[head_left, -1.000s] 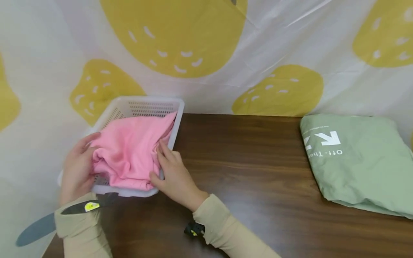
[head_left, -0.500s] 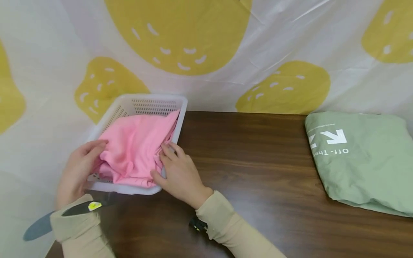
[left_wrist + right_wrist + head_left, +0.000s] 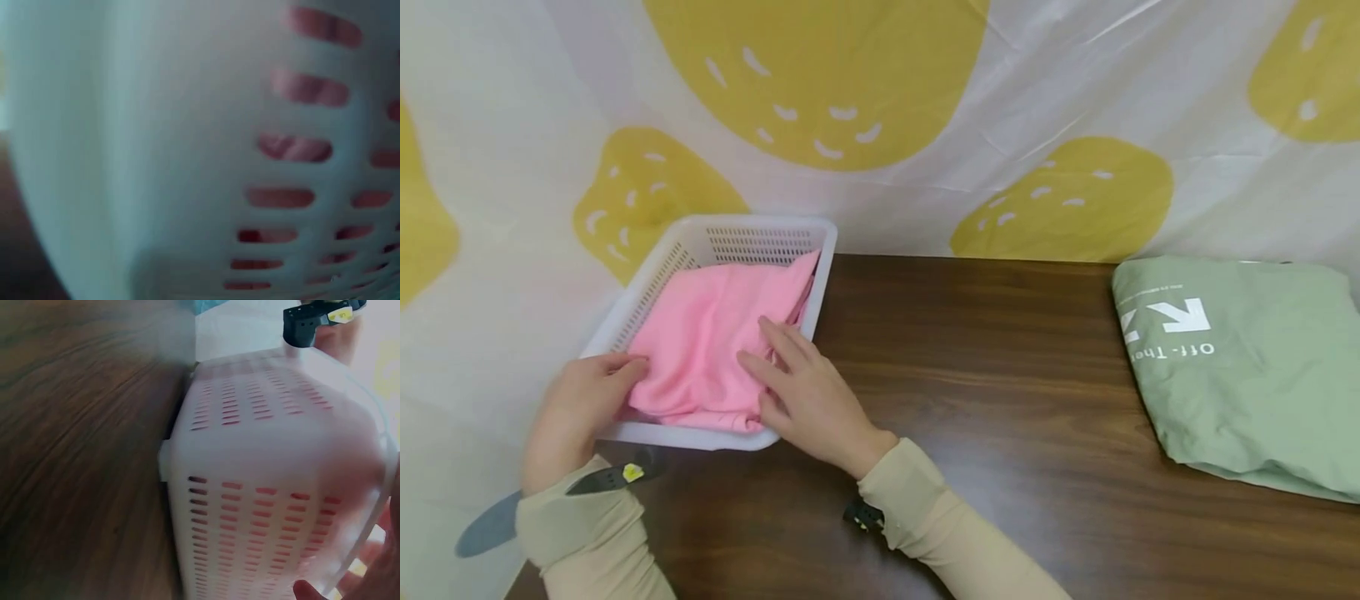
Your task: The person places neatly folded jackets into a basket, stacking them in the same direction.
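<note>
A bundle of pink cloth (image 3: 700, 333) lies in a white slotted plastic basket (image 3: 830, 250) at the left of the table in the head view. My left hand (image 3: 576, 404) pinches the cloth's near left edge between thumb and fingers, over the basket rim. Across from it, my right hand (image 3: 820, 404) rests on the cloth's right side with its fingers spread. The left wrist view is filled by the basket wall (image 3: 187, 125), pink showing through its slots. In the right wrist view the basket's side (image 3: 262, 456) stands close, with right-hand fingers (image 3: 375, 569) at its rim.
A folded green garment (image 3: 1247, 392) with white print lies at the right of the brown wooden table (image 3: 962, 358). Behind the table hangs a white sheet (image 3: 895, 217) with yellow fruit shapes, which also runs down the left side beside the basket.
My left hand has drawn the cloth's near left edge down towards the front of the basket, where the fold now lies flatter. The right-hand fingers have moved inward over the cloth.
</note>
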A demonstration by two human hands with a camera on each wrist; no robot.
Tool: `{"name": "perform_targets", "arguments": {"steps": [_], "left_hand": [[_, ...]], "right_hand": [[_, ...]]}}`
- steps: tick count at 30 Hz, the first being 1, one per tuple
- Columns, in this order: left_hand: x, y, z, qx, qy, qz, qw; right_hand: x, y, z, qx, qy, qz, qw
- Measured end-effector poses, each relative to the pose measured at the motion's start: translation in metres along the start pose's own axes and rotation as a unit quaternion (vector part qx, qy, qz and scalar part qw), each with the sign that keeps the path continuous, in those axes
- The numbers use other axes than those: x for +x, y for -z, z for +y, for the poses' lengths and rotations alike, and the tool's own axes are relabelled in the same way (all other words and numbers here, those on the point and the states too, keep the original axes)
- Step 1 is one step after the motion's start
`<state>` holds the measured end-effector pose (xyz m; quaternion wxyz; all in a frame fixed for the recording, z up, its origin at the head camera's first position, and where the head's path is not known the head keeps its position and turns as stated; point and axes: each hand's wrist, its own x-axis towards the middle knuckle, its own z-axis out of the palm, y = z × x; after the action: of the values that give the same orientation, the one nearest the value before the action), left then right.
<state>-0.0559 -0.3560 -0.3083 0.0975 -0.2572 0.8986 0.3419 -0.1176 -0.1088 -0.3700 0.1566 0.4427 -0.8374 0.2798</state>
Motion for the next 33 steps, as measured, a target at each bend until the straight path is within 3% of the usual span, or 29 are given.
{"name": "perform_targets", "arguments": {"steps": [5, 8, 16, 20, 26, 33], "left_hand": [[0.003, 0.0, 0.001, 0.077, -0.044, -0.014, 0.996], [0.004, -0.002, 0.0, 0.085, -0.053, -0.009, 0.9949], [0.005, -0.018, 0.005, 0.129, -0.071, 0.084, 0.9855], [0.005, -0.021, 0.006, 0.162, -0.093, 0.103, 0.9769], [0.006, -0.017, 0.009, 0.168, -0.112, 0.066, 0.9772], [0.004, -0.01, 0.005, 0.136, -0.09, 0.022, 0.9864]], "right_hand": [[-0.003, -0.001, 0.002, -0.03, 0.004, -0.017, 0.9994], [-0.003, 0.0, 0.002, -0.048, -0.005, -0.024, 0.9986], [-0.003, 0.003, 0.001, -0.076, -0.016, -0.047, 0.9959], [-0.003, 0.009, -0.001, -0.086, -0.016, -0.074, 0.9934], [-0.001, 0.02, -0.009, -0.117, -0.027, -0.127, 0.9847], [-0.001, 0.02, -0.014, -0.108, -0.036, -0.153, 0.9816]]}}
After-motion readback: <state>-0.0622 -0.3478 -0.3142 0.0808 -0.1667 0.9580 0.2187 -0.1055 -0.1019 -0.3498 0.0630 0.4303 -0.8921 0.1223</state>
